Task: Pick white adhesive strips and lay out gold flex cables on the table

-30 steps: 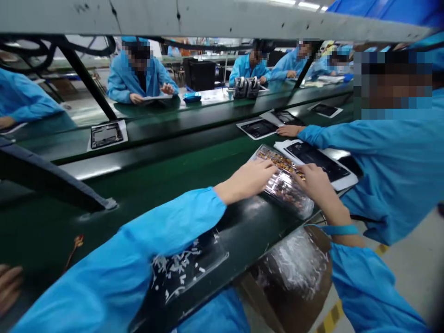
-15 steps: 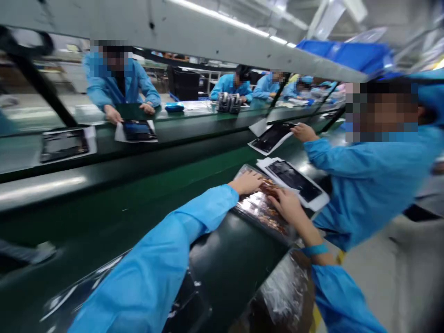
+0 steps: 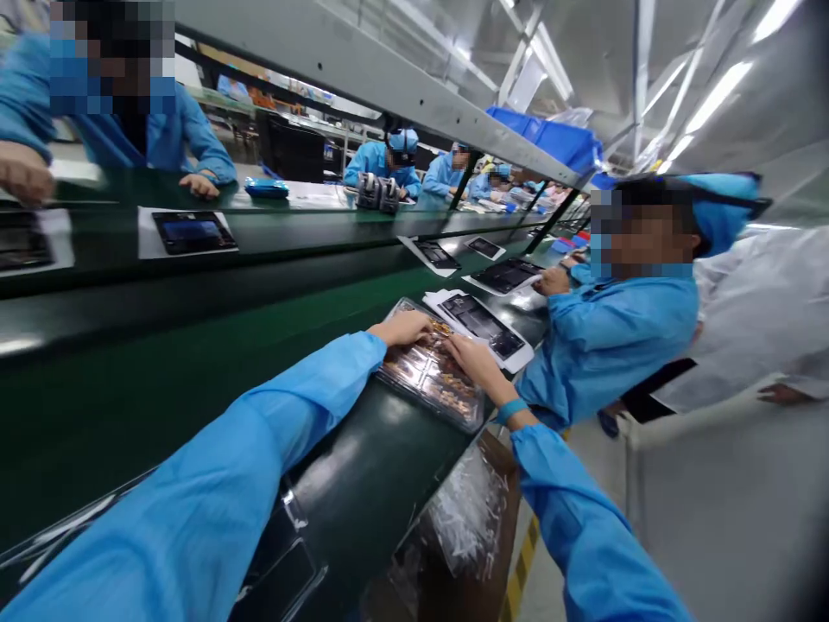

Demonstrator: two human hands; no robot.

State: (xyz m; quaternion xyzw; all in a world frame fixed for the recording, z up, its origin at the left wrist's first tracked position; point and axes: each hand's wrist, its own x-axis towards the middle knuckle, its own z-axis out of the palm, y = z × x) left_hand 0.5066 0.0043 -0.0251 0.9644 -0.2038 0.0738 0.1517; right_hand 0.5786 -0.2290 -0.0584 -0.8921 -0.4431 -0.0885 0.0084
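Observation:
A clear plastic tray (image 3: pixel 467 422) holds rows of small copper-coloured parts (image 3: pixel 457 403), too small to name exactly. My left hand (image 3: pixel 408 328) reaches over its far side, with the fingers bent down among the parts. From the right, my right hand (image 3: pixel 476 361) leans in, thumb and fingers drawn together over the same rows. The hands are close to each other but apart. Whatever lies between the fingertips is hidden. Just beyond the tray, a black flat panel (image 3: pixel 480 320) rests on white sheets.
A co-worker (image 3: pixel 615 311) stands close on the right, a hand at another black panel (image 3: pixel 509 275). Across the green bench (image 3: pixel 311 315) is another person (image 3: pixel 200 130). Below the bench edge is a box with clear plastic bags (image 3: pixel 466 505). Clear plastic trays (image 3: pixel 285 561) lie near my left sleeve.
The view has swung right. My fingers have curled in over the tray, the left ones from a flatter pose. The right co-worker's panel, earlier lifted, now lies flatter; the person across reaches further left.

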